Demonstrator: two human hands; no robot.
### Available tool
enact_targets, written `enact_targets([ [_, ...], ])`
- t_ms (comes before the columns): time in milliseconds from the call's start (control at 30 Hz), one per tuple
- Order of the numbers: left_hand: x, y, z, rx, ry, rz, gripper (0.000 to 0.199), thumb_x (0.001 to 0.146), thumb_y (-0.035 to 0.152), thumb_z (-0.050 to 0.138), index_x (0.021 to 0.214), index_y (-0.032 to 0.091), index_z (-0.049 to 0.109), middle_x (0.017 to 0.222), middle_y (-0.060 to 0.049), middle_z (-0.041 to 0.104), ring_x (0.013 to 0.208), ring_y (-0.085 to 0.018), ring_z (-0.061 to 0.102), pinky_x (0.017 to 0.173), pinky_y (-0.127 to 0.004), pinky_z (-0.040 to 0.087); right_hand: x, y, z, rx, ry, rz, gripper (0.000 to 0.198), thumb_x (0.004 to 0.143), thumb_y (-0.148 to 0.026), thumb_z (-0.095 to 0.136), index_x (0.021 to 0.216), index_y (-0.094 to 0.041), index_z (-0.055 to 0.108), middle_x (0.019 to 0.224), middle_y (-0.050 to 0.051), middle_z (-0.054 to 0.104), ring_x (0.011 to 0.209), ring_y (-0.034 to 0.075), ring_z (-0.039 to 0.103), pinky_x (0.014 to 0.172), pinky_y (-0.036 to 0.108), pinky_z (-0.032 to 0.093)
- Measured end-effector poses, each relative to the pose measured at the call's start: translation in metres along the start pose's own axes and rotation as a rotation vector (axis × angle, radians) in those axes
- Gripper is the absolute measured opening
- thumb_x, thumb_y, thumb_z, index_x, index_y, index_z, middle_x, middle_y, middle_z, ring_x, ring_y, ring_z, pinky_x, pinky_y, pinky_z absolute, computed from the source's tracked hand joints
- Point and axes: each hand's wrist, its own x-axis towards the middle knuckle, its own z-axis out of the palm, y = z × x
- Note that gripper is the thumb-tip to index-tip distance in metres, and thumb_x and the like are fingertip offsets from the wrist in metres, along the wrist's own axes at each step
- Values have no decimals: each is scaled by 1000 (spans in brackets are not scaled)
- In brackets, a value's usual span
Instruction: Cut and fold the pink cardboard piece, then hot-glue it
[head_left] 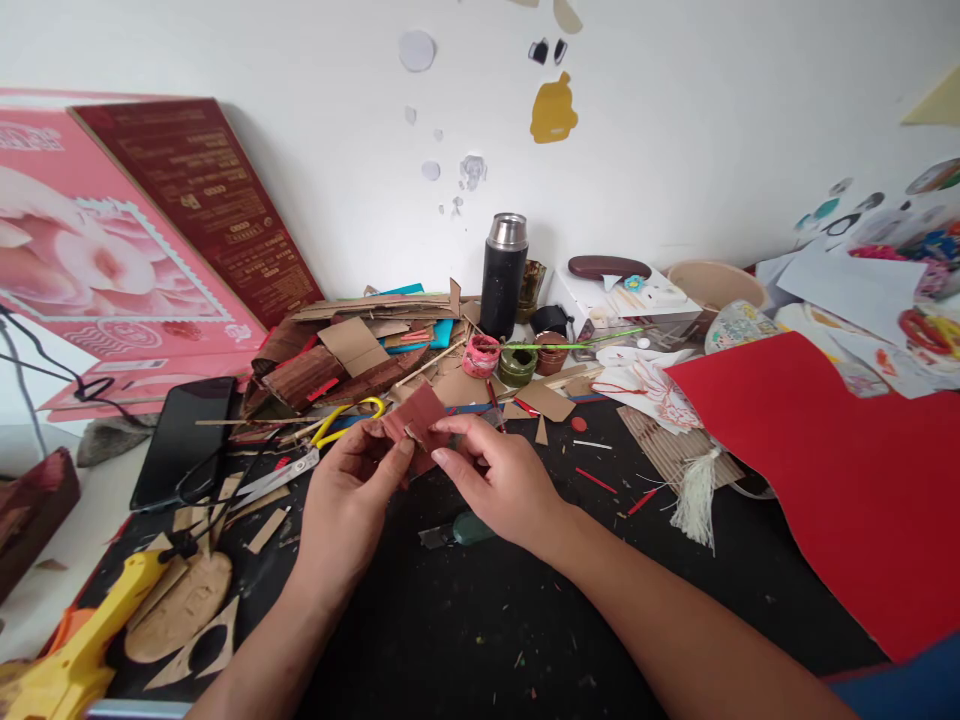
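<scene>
My left hand [346, 490] is closed on a small reddish-brown piece of cardboard [420, 408], with the thumb pressing a narrow strip on its face. From the other side my right hand [504, 482] reaches to the same piece, thumb and index finger at its right edge. Below the right hand lies a utility knife [461, 530] with a green handle, its blade pointing left. Scissors [322, 442] with yellow handles lie open just left of the left hand. The lower edge of the cardboard is partly hidden by my fingers.
A yellow glue gun [97, 625] lies at the lower left near cut cardboard pieces and a phone [187, 440]. Behind my hands stand open paint jars [517, 365], a black flask [502, 285] and a heap of scraps [352, 350]. Red sheet [832, 440] covers the right side.
</scene>
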Motion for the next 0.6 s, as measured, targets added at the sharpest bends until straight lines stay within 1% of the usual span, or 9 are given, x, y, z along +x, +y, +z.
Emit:
enact_targets([
  [33, -1, 1, 0, 16, 0, 23, 32, 78, 46, 89, 88, 21, 71, 80, -1, 69, 67, -15, 58, 64, -26, 49, 0, 0, 0, 16, 1, 1, 29, 104, -40, 60, 127, -24, 67, 71, -2, 66, 61, 16, 61, 61, 29, 43],
  [100, -3, 1, -1, 12, -45, 26, 31, 78, 45, 89, 93, 22, 74, 88, -3, 74, 77, -19, 65, 73, -28, 54, -1, -1, -1, 56, -14, -1, 36, 101, -43, 65, 131, -24, 65, 73, -3, 66, 61, 16, 61, 61, 28, 43],
  [200, -5, -1, -2, -44, -150, -20, 37, 82, 49, 85, 106, 22, 79, 111, -10, 77, 106, -28, 70, 96, -36, 55, 0, 0, -1, 98, -55, 8, 49, 96, -45, 72, 140, -24, 60, 75, -3, 67, 63, 16, 63, 60, 28, 44],
  [267, -6, -1, -2, -67, -181, -28, 40, 83, 52, 83, 109, 21, 81, 119, -12, 76, 116, -31, 68, 104, -39, 53, 1, 1, -1, 139, -29, 39, 41, 99, -42, 68, 135, -24, 63, 78, -1, 69, 65, 16, 64, 60, 28, 45],
  [333, -8, 1, -1, -34, -180, -16, 41, 82, 52, 83, 109, 21, 82, 119, -13, 76, 115, -32, 69, 104, -40, 53, 3, 1, -1, 222, 14, 96, 29, 103, -42, 61, 124, -23, 68, 75, -1, 68, 62, 15, 62, 58, 27, 45],
  [400, -10, 5, 0, 65, -136, 51, 37, 81, 49, 85, 108, 23, 83, 118, -12, 76, 113, -32, 69, 103, -40, 53, 5, 0, -1, 354, 15, 179, 27, 104, -44, 58, 115, -22, 68, 65, -4, 62, 50, 12, 55, 49, 25, 41],
  [500, -9, 10, -1, 293, 79, 257, 33, 81, 40, 85, 112, 30, 81, 124, -8, 72, 122, -32, 62, 109, -39, 48, 6, -3, -2, 519, -27, 272, 31, 102, -51, 58, 106, -21, 64, 51, -10, 49, 37, 10, 42, 41, 23, 32],
  [567, -6, 12, -4, 417, 183, 341, 40, 80, 38, 85, 120, 33, 77, 130, -6, 70, 129, -32, 57, 114, -40, 42, 6, -4, -2, 562, -53, 288, 33, 101, -54, 58, 99, -21, 62, 48, -11, 47, 36, 9, 41, 40, 22, 31],
  [600, -3, 12, -6, 449, 184, 333, 43, 80, 39, 85, 121, 33, 77, 130, -6, 70, 129, -33, 56, 114, -40, 41, 6, -5, -2, 570, -66, 288, 34, 101, -55, 58, 98, -21, 61, 47, -11, 47, 36, 9, 41, 41, 22, 32],
])
